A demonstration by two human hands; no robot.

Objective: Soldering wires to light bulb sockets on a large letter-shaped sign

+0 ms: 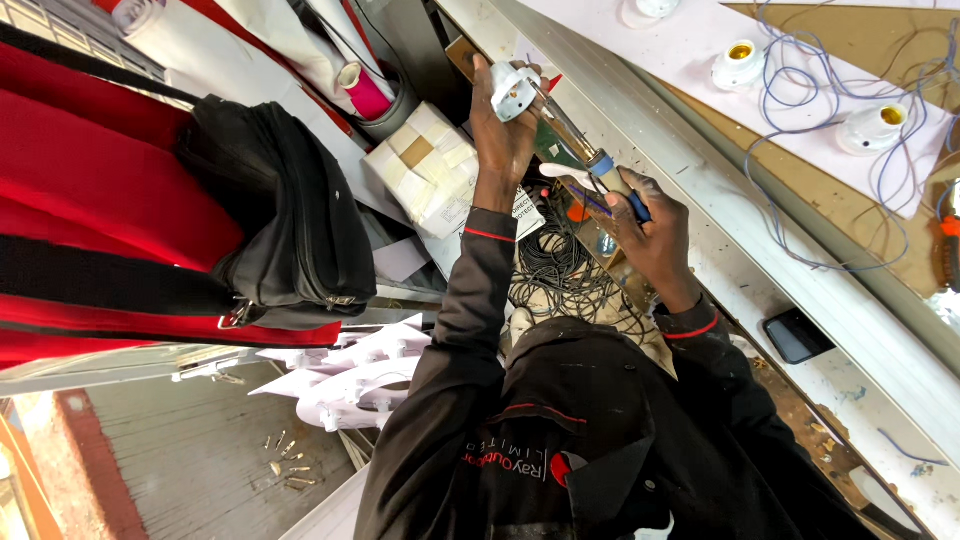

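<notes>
Your left hand (503, 135) grips a white socket fitting (514, 91) at twelve o'clock — your right hand (643, 218) holds a screwdriver (585, 150), tip in it — fastening looks unfinished.

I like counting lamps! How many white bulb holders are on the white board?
3 show: one in the middle of the board, one further right by the blue wires, one cut off at the top edge. More may be out of view.
</notes>
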